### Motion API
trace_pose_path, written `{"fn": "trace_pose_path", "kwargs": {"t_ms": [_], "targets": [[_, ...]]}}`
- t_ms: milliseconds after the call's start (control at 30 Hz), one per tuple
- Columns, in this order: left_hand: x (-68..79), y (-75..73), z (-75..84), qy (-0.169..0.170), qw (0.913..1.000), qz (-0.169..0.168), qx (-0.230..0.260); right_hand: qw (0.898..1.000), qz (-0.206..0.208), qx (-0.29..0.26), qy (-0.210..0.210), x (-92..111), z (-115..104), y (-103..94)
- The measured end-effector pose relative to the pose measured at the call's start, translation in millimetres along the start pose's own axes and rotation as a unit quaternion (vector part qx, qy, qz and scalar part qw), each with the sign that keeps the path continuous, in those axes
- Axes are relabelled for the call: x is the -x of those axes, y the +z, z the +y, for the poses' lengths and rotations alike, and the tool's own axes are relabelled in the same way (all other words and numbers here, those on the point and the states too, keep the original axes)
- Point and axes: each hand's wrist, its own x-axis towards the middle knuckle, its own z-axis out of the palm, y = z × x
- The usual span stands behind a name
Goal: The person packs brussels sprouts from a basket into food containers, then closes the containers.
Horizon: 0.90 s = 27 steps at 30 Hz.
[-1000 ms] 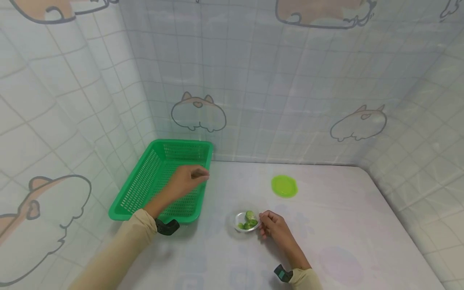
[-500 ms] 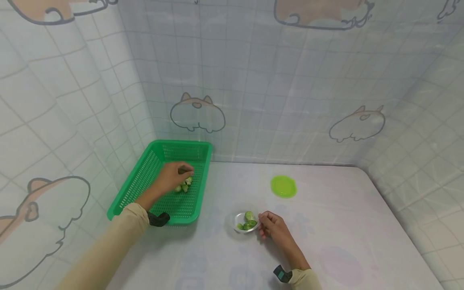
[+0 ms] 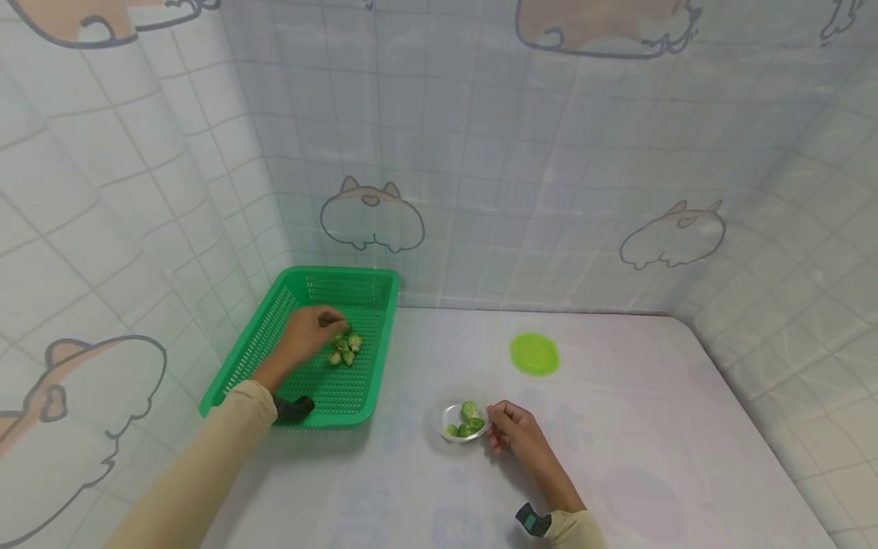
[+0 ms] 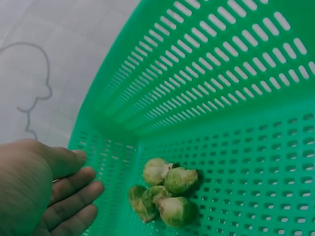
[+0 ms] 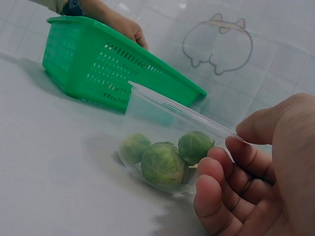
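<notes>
My left hand [image 3: 310, 332] hangs over the green plastic basket [image 3: 385, 358], with its fingers loosely curved and holding nothing. In the left wrist view, several Brussels sprouts [image 4: 176, 211] lie clustered on the basket's floor, to the right of the fingertips. With thumb and forefinger my right hand [image 3: 516, 427] pinches the rim of a small clear plastic bowl [image 5: 160, 110]. The bowl stands tilted close over the table, and more Brussels sprouts [image 5: 164, 163] rest in its bottom. The other fingers of that hand curl beneath the rim, alongside the bowl's wall.
A bright green round lid [image 3: 535, 354] lies flat on the white table [image 3: 617, 396], behind the right hand. Curtains [image 3: 480, 152] with a tile pattern and cartoon animals enclose the table at the back and both sides. The basket stands against the left one.
My left hand has moved left over the basket, and the Brussels sprouts on its floor have come into view. The right hand keeps its pinch on the bowl in the same place.
</notes>
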Motion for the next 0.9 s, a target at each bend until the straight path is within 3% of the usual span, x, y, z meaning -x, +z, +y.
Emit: {"fn": "trace_pose_path", "kwargs": {"t_ms": [367, 700, 900], "targets": [[-8.6, -0.4, -24.0, -0.036, 0.9987, -0.013, -0.032, 1.0, 0.002, -0.007, 0.009, 0, -2, -0.4], [-15.3, -0.2, -34.5, -0.045, 0.994, -0.078, -0.062, 1.0, 0.004, -0.011, 0.011, 0, -3, -1.5], [-24.8, 6.4, -38.2, -0.072, 0.9886, -0.107, -0.078, 1.0, 0.001, -0.015, 0.012, 1, -5, -0.3]]}}
